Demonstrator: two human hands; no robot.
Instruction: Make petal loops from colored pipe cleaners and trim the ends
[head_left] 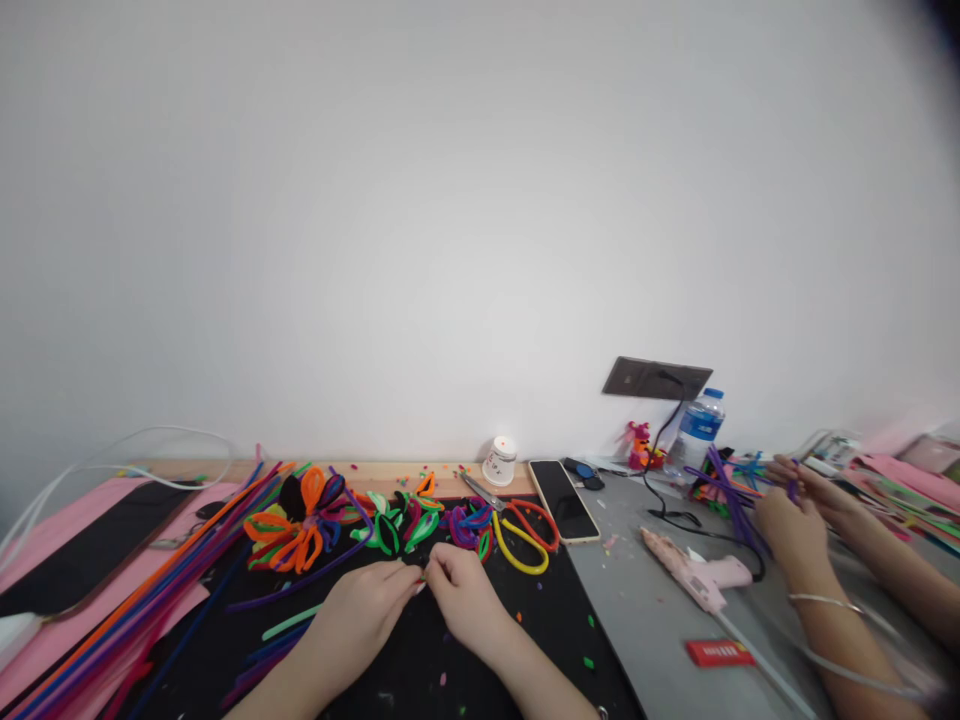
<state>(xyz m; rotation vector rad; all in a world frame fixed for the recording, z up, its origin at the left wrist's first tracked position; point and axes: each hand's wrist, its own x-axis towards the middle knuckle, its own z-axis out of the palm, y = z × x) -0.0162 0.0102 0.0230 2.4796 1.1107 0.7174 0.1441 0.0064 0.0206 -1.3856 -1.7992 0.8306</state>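
"Pinching seems to be the step in hand, but where is the thing itself?"

"It is a small piece (424, 577), with a little green showing, between the fingertips above the middle of the black mat (540, 625). The fingers cover most of it, so I cannot tell its shape."

"And the grip?"

"The left hand (371, 600) and the right hand (463, 595) are both closed, their tips meeting upon this piece. I judge it is fine finger work; whether twisting or joining, I cannot say."

"What does the next move call for?"

"In my opinion, one hand holding firm and the other adjusting gently, so that the piece does not slip or get crushed."

"What lies around?"

"Toward the far left corner of the mat is an orange flower (306, 545) of fuzzy wire. Loose fuzzy sticks (187, 570) lie across the left edge. Scissors (496, 524) rest at the far right corner, and just outside it is a phone (564, 502). Beyond the right edge, on the grey table (630, 620), lies a glue gun (701, 580); farther, another person's hands (795, 525) are working."
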